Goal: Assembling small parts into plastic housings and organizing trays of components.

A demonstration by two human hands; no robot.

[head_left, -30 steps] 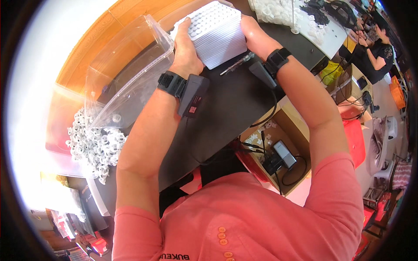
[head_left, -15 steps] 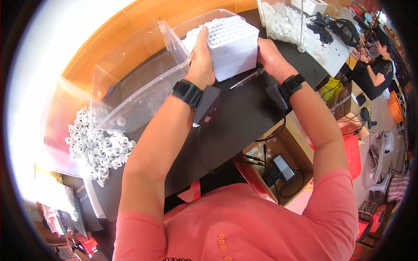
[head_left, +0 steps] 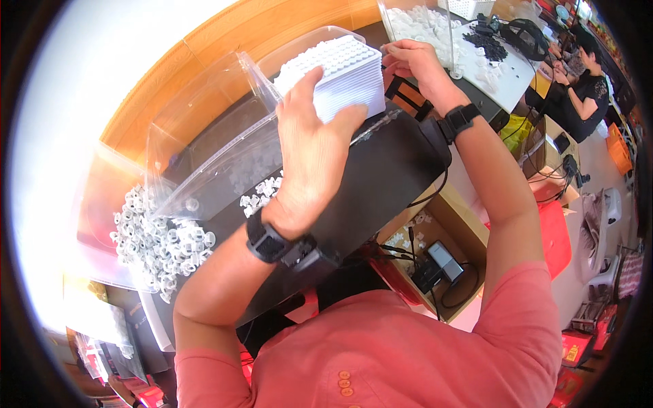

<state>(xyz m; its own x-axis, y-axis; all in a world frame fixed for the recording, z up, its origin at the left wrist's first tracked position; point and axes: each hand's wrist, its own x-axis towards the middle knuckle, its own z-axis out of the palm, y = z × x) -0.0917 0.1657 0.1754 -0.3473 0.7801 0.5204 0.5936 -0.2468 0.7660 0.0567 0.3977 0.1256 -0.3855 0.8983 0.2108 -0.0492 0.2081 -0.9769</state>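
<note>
A tall stack of white plastic trays with bumpy tops [head_left: 350,85] stands at the far side of the dark table. My left hand [head_left: 309,146] is in front of its left part, with fingers spread and thumb out toward its front face. I cannot tell whether it touches the stack. My right hand [head_left: 425,68] is at the stack's right edge, its fingers apart and bent, the tips close to the trays. Contact there is unclear. Small white plastic parts [head_left: 262,194] lie beside my left wrist, partly covered by it. Each wrist wears a black strap.
A large clear plastic bin [head_left: 224,146] lies left of the stack. Beyond it is a heap of white-grey plastic fittings [head_left: 163,245]. An open cardboard box [head_left: 469,234] with a power bank and cables is below the table's edge. A co-worker [head_left: 585,95] sits far right.
My left hand has come off the stack's left side, toward me, with its fingers spread. My right hand has risen along the right edge. The small white parts have come into view.
</note>
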